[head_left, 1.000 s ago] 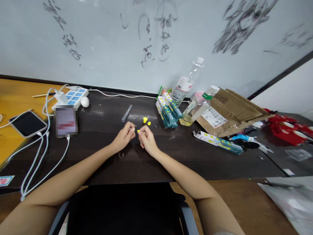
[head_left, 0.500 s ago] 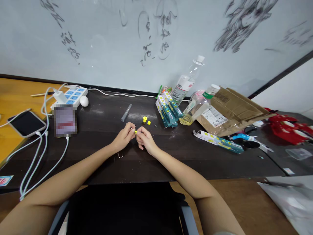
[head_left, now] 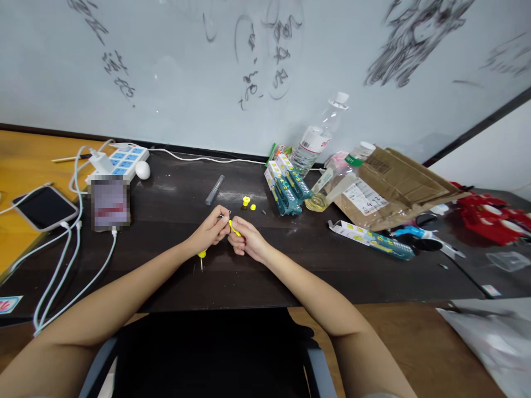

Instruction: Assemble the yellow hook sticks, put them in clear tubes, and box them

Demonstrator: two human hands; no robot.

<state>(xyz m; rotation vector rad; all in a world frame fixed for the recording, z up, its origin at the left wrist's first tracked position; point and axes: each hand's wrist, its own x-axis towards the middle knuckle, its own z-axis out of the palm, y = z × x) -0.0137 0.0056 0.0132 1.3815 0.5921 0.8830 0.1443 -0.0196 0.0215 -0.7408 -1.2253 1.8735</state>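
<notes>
My left hand [head_left: 211,228] is closed in a pinch, with a thin metal wire [head_left: 225,213] showing at its fingertips. Below that palm, a small yellow piece [head_left: 202,254] with a thin metal pin sticks out; whether it joins the wire is hidden. My right hand [head_left: 249,240] is closed on a narrow yellow plastic piece [head_left: 234,229], whose upper end meets the left fingertips. Just beyond the hands are a yellow flanged plug [head_left: 246,201], a small yellow cap [head_left: 253,207] and a tiny dark metal bit [head_left: 264,211]. A clear tube [head_left: 214,190] lies farther left.
Two teal-and-white boxes [head_left: 286,188] stand before a water bottle [head_left: 311,145] and a bottle of yellow liquid [head_left: 332,190]. An opened box [head_left: 371,240] and a cardboard parcel [head_left: 390,188] lie right. Left are a power strip [head_left: 126,160], cables and a phone [head_left: 45,208].
The yellow piece in my right fingers now shows as a longer strip. Under my left hand a yellow end with a pin shows where a bent wire hung before.
</notes>
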